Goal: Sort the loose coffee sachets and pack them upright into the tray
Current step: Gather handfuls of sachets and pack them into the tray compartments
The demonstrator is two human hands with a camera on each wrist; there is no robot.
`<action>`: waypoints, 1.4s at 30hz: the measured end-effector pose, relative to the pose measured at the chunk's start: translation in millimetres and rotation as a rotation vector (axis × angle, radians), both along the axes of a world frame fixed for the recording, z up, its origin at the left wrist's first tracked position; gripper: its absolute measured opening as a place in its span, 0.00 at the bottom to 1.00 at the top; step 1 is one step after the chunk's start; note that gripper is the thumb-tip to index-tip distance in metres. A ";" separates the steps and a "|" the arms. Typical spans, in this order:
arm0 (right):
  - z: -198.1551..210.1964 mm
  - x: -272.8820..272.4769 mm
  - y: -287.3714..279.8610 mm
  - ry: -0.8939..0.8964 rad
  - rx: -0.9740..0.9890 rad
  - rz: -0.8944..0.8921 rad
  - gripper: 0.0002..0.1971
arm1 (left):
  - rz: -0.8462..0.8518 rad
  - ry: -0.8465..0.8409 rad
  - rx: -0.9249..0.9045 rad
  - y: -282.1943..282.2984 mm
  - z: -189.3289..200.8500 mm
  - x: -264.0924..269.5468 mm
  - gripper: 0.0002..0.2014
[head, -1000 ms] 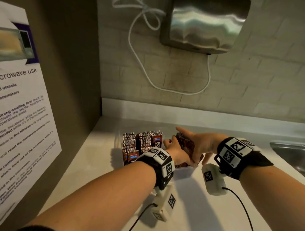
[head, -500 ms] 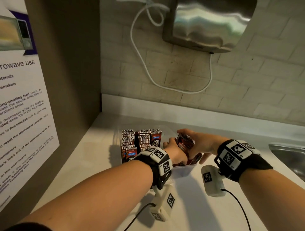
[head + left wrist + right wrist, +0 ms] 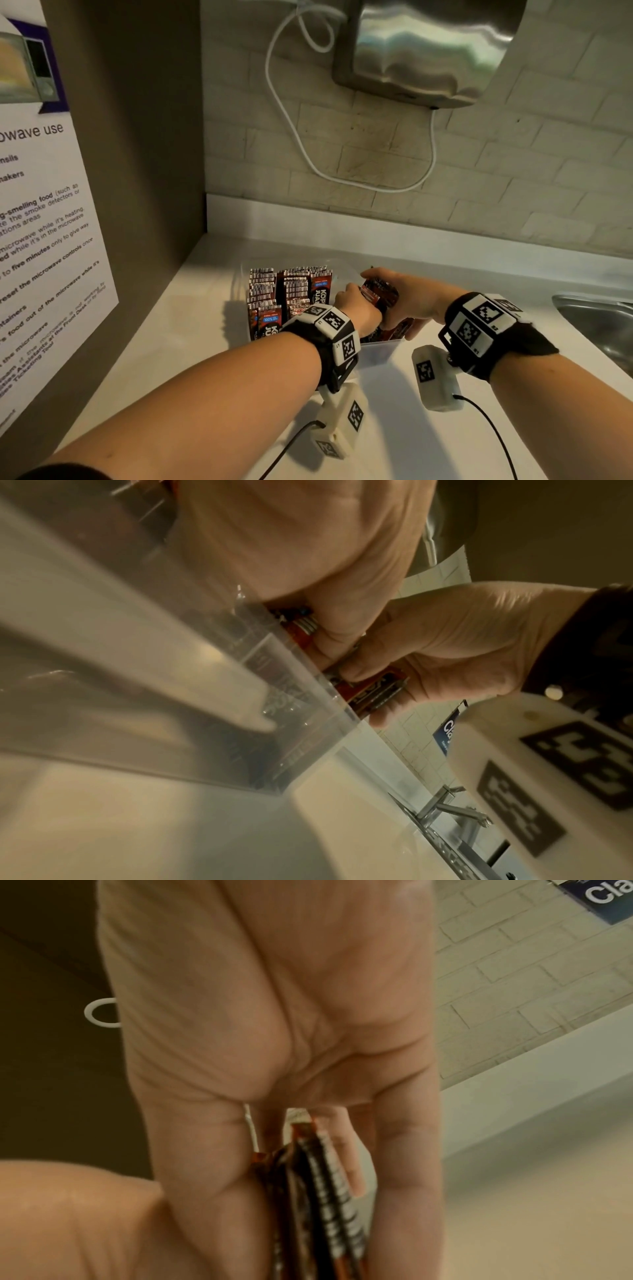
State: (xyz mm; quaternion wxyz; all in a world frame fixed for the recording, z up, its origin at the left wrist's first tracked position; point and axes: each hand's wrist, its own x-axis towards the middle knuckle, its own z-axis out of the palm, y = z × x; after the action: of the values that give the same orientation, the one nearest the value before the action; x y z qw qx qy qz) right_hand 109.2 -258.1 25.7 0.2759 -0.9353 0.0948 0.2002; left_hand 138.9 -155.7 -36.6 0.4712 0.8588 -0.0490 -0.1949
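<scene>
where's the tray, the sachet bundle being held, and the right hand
tray (image 3: 380, 349): head view, clear front wall.
sachet bundle (image 3: 378, 291): head view, top of the gripped stack.
right hand (image 3: 411, 294): head view, back of the hand.

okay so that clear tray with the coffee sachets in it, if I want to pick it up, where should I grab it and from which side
Probably by the two short end walls of the clear tray, one hand on each, coming from the sides. It is an open box with upright sachets packed at its left end, so it likely weighs unevenly; keep it level. Both hands are busy with a sachet bundle now.
</scene>
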 end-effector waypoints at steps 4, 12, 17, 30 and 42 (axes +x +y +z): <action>-0.3 0.2 0.7 -0.018 0.007 -0.001 0.47 | 0.013 -0.015 -0.007 -1.0 -0.4 1.6 0.28; -1.5 -0.1 0.9 -0.048 0.004 -0.019 0.42 | 0.078 -0.030 -0.194 1.2 -3.9 2.4 0.19; -2.7 0.3 0.5 -0.056 -0.012 -0.021 0.40 | 0.098 0.028 -0.296 4.0 -2.3 1.4 0.22; -4.3 -1.7 -1.0 -0.052 -0.041 -0.028 0.43 | 0.093 0.118 -0.413 10.8 1.1 3.2 0.23; -5.6 -4.9 2.0 -0.071 -0.063 -0.004 0.42 | 0.061 0.149 -0.475 3.0 -19.7 13.3 0.34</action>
State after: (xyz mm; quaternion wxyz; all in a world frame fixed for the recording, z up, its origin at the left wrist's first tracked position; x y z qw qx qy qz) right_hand 104.3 -256.1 20.1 0.2500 -0.9498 0.0930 0.1634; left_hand 152.2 -152.7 -56.3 0.6679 0.7082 -0.0328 -0.2266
